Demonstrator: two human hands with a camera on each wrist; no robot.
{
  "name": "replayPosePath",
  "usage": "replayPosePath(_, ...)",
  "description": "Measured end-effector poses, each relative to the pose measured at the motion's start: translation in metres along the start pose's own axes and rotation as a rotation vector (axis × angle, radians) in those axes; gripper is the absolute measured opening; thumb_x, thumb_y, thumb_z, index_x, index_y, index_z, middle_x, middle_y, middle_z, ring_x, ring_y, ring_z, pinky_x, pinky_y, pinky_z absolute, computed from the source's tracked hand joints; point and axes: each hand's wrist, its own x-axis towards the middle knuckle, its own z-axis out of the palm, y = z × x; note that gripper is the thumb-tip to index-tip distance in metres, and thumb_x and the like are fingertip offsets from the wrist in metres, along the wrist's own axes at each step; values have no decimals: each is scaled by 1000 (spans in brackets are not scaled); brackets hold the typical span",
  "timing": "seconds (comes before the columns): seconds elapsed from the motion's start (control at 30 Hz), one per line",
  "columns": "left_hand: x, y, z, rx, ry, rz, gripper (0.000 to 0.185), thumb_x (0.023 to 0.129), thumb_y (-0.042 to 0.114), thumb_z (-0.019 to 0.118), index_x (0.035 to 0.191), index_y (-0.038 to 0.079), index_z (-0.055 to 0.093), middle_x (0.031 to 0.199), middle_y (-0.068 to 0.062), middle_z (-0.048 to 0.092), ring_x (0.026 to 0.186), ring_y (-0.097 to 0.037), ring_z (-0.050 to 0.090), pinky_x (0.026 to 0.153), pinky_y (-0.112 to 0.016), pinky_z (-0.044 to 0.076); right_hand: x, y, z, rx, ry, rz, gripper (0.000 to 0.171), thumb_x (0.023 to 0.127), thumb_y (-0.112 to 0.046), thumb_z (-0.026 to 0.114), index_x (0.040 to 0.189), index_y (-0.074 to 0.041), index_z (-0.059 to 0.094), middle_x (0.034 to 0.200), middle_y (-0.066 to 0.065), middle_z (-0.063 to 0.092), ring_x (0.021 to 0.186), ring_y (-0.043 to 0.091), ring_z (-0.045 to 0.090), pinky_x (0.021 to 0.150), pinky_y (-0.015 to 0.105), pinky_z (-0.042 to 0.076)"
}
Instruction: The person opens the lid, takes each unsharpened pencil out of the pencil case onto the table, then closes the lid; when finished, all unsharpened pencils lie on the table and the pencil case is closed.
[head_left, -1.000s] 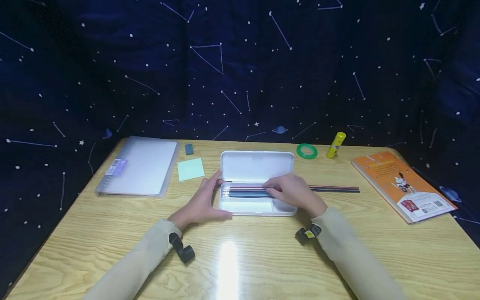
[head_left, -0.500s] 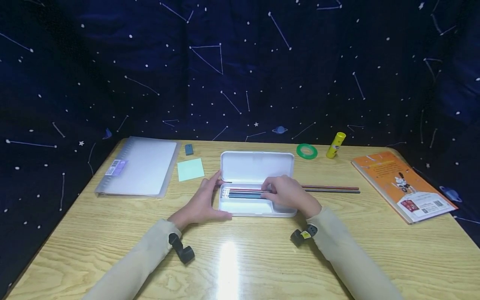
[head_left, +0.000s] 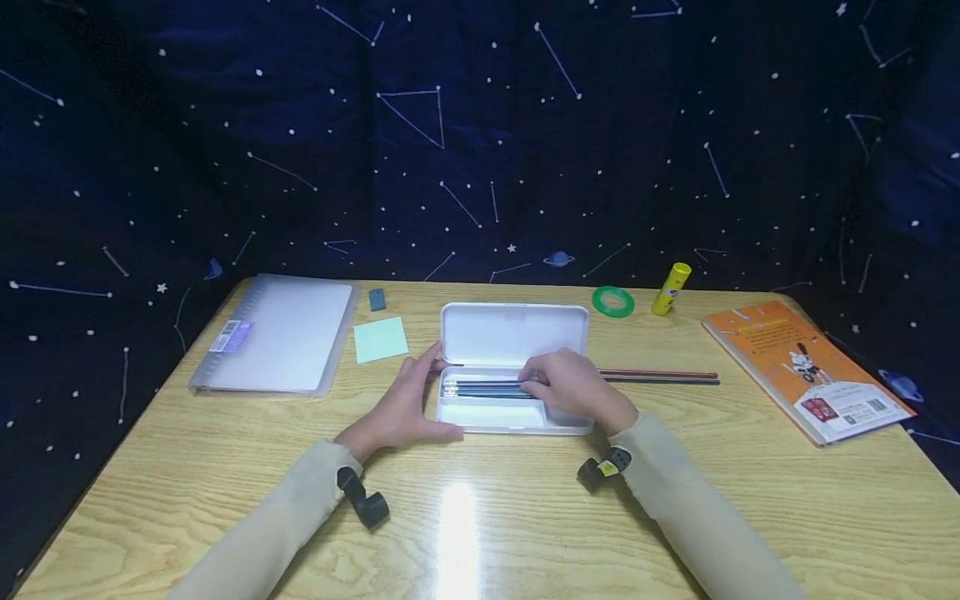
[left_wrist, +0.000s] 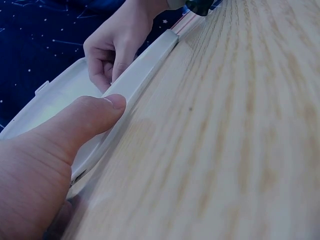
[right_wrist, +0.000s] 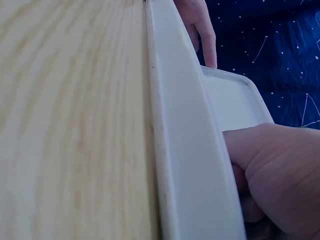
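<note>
A white pencil case (head_left: 491, 414) lies opened flat on the table, its lid (head_left: 514, 333) folded back. My left hand (head_left: 405, 406) holds the case's left end, thumb along the front wall and fingers at the back corner. Several dark blue pencils (head_left: 487, 389) lie lengthwise in the case's rear compartment, pale ends to the left. Over the case's right half, my right hand (head_left: 573, 387) has its fingers curled down, with thumb and fingertips pinching at these pencils. Its fingertips are partly hidden behind the case wall in the right wrist view.
More pencils (head_left: 660, 377), reddish and dark, stretch rightward from behind my right hand. A clear folder (head_left: 285, 333), a grey-blue eraser (head_left: 377, 300) and pale green sticky notes (head_left: 381, 339) lie left. Green tape (head_left: 613, 302), a yellow glue stick (head_left: 671, 289) and an orange book (head_left: 802, 367) are right.
My right hand has slid a little to the left along the case. The red pencil seen inside earlier no longer shows, and the pencils' left part looks shifted slightly left. My left hand stays put.
</note>
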Motion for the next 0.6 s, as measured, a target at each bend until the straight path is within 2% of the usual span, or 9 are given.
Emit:
replayPosePath(0.2, 0, 0, -1, 3, -1, 6, 130, 58, 43, 90, 155, 8, 10, 139, -3, 48, 120, -19, 41, 107, -43, 38, -3, 1, -1, -8, 45, 20, 14, 89, -22, 69, 97, -12, 74, 52, -7, 45, 50, 8, 38, 50, 23, 29)
replayPosePath(0.33, -1, 1, 1, -9, -3, -20, 131, 57, 42, 91, 155, 9, 10, 138, -1, 47, 119, -18, 40, 108, -42, 37, -16, 7, -5, 13, 58, 52, 15, 90, -23, 68, 100, -13, 73, 56, -7, 46, 52, 9, 40, 51, 23, 31)
replayPosePath(0.47, -1, 1, 3, -18, -32, -35, 132, 58, 45, 90, 155, 11, 8, 139, 1, 46, 121, -17, 39, 109, -41, 36, -41, 27, -12, 60, 80, 82, 13, 89, -19, 68, 101, -13, 72, 59, -7, 46, 55, 9, 41, 52, 22, 33)
replayPosePath(0.6, 0, 0, 0, -16, -10, -28, 132, 57, 43, 91, 155, 12, 8, 138, 1, 46, 122, -17, 40, 109, -41, 36, -61, 56, -18, 62, 147, 87, 11, 88, -15, 70, 98, -13, 71, 61, -7, 48, 57, 8, 41, 52, 22, 34)
